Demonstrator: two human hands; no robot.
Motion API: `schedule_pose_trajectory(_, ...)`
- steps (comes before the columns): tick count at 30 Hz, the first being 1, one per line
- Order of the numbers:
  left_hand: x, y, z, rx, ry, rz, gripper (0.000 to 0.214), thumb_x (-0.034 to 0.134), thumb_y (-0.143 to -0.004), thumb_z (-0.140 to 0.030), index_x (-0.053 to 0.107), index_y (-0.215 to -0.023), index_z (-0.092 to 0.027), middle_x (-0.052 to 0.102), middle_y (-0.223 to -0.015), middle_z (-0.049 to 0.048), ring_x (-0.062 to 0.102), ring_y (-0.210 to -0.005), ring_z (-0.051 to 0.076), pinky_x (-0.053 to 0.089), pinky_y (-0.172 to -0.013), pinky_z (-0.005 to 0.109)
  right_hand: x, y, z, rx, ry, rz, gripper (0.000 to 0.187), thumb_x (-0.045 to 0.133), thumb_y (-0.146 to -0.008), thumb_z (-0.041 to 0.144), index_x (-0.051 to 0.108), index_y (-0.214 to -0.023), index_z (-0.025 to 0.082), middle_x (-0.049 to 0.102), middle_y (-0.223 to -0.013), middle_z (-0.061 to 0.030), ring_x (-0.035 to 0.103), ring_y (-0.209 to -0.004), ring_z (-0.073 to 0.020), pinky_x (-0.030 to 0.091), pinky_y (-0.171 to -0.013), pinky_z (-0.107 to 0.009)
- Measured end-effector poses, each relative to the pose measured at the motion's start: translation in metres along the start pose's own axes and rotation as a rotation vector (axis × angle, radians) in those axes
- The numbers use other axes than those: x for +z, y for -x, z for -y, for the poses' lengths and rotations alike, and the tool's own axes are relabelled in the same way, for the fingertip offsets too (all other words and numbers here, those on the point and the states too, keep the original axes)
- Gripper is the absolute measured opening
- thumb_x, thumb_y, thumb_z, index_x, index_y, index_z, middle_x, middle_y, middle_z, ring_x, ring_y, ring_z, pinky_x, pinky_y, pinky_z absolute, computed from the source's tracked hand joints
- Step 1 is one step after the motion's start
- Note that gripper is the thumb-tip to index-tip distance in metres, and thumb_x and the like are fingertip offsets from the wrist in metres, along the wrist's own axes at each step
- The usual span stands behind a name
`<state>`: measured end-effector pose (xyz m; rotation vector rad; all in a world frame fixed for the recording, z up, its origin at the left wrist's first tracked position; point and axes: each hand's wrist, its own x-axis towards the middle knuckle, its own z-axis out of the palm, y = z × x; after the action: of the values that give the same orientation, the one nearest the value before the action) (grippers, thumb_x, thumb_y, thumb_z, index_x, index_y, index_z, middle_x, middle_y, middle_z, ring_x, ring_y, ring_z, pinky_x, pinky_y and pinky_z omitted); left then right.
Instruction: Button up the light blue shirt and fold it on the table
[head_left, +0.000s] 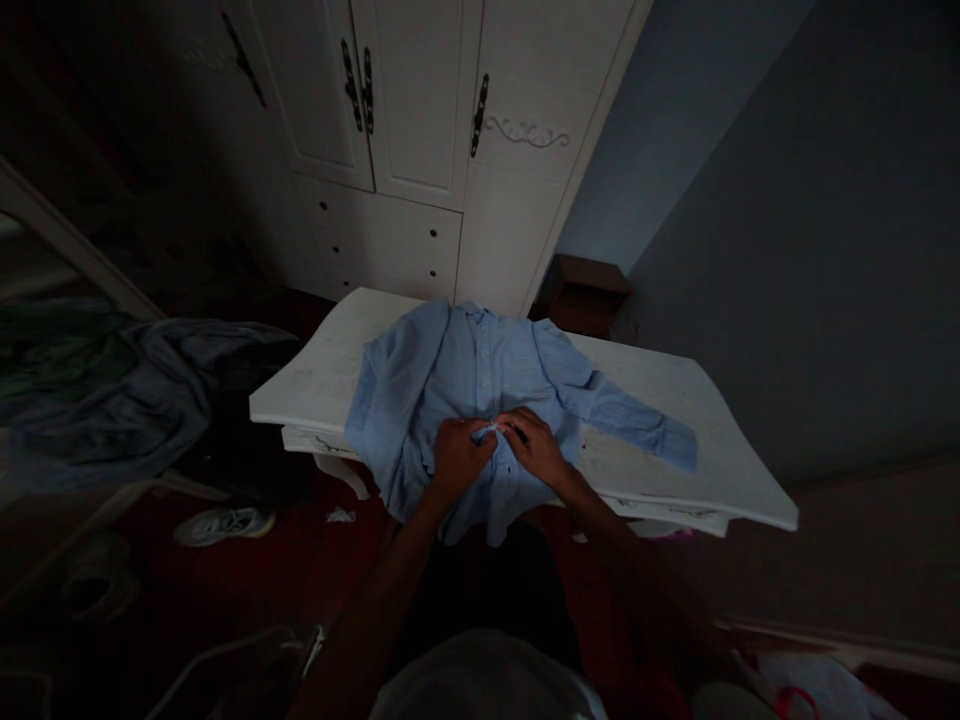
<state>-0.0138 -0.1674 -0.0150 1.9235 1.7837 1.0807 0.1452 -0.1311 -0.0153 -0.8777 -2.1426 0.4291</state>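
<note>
Nearest the camera, two bare forearms reach forward over a dark red floor, and the two hands meet at the middle of the table's near edge. The left hand and the right hand sit just beside each other, fingertips pinched narrow on a small pale fold of the front opening of one light blue shirt, which both hold between them. The shirt lies face up on a single white table, collar at the far side. Its hem and left side spill over the near edge, while one sleeve stretches right along the top and stops well short of the right end. Bare tabletop shows to the right of that sleeve and at the far left corner, giving open room on both sides of the hands. On the floor to the near left lies one pale sneaker. Above it, a heap of grey-blue cloth rests well apart from the table. Beyond the table's far right stands one small brown cabinet against the wall. Farthest off is a white wardrobe with four dark door handles and drawers below, just behind the table's far edge.
</note>
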Motion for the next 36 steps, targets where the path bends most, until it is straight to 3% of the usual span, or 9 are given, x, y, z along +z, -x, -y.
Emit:
schedule_pose_trajectory(5, -0.002, 0.001, 0.0, -0.05, 0.032, -0.002, 0.016, 0.065, -0.08, -0.027, 0.075, -0.091, -0.021, 0.076, -0.088, 0.0042, 0.067, -0.088, 0.021, 0.048, -0.087, 0.034, -0.001, 0.0, 0.001, 0.009, -0.047, -0.015, 0.018, 0.049, -0.096, 0.027, 0.067, -0.1, 0.024, 0.068, -0.09, -0.0054, 0.062, -0.088, -0.0186, 0.051, -0.08, -0.034)
schedule_pose_trajectory(11, 0.0, 0.004, 0.002, 0.009, -0.007, -0.025, 0.015, 0.065, -0.082, -0.028, 0.075, -0.093, -0.022, 0.075, -0.089, 0.0042, 0.066, -0.089, 0.021, 0.047, -0.089, 0.034, -0.002, 0.0, 0.002, -0.01, -0.046, 0.0, 0.021, 0.053, -0.095, 0.03, 0.068, -0.108, 0.025, 0.069, -0.094, -0.0059, 0.063, -0.088, -0.0185, 0.053, -0.079, -0.034)
schedule_pose_trajectory(30, 0.003, 0.005, 0.009, 0.065, -0.007, -0.003, 0.019, 0.062, -0.085, -0.027, 0.074, -0.097, -0.02, 0.075, -0.094, 0.0076, 0.067, -0.092, 0.024, 0.047, -0.091, 0.039, 0.0, 0.004, 0.001, -0.034, -0.01, -0.039, 0.022, 0.05, -0.095, 0.025, 0.07, -0.103, 0.023, 0.07, -0.09, -0.0062, 0.064, -0.084, -0.0185, 0.054, -0.077, -0.034)
schedule_pose_trajectory(36, -0.001, 0.005, 0.011, 0.109, 0.083, 0.0, 0.018, 0.061, -0.086, -0.028, 0.073, -0.097, -0.021, 0.075, -0.094, 0.0041, 0.068, -0.091, 0.021, 0.047, -0.091, 0.036, 0.0, 0.005, 0.001, -0.031, -0.006, -0.06, 0.021, 0.051, -0.095, 0.024, 0.07, -0.101, 0.023, 0.07, -0.089, -0.0055, 0.064, -0.083, -0.0178, 0.053, -0.077, -0.033)
